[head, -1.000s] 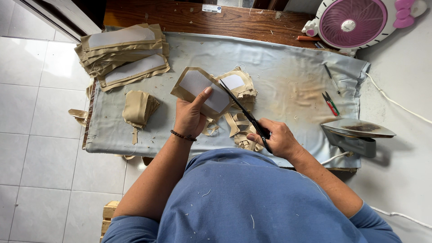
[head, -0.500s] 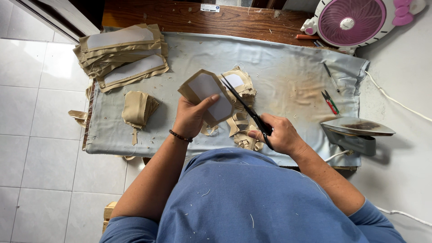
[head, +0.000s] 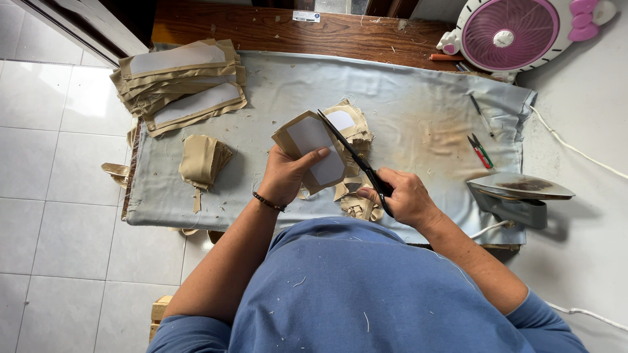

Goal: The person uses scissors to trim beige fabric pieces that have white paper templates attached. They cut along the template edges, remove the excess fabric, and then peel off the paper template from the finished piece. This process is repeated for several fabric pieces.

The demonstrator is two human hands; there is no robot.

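My left hand (head: 286, 175) holds up a tan fabric piece with a white lining patch (head: 312, 149) above the grey padded board (head: 405, 124). My right hand (head: 405, 196) grips black scissors (head: 353, 157), whose blades run along the right edge of that piece. Behind the held piece lies a small pile of similar tan pieces (head: 350, 124). Tan offcuts (head: 360, 208) lie on the board just below my right hand.
A stack of tan lined pieces (head: 180, 82) sits at the board's far left, with a folded tan piece (head: 201, 160) below it. An iron (head: 517, 196) rests upended at right, small snips (head: 481, 150) and a pen (head: 477, 112) near it. A pink fan (head: 513, 33) stands at back right.
My left hand has turned and shifted the fabric piece slightly rightward, while the scissors have moved up along its edge.
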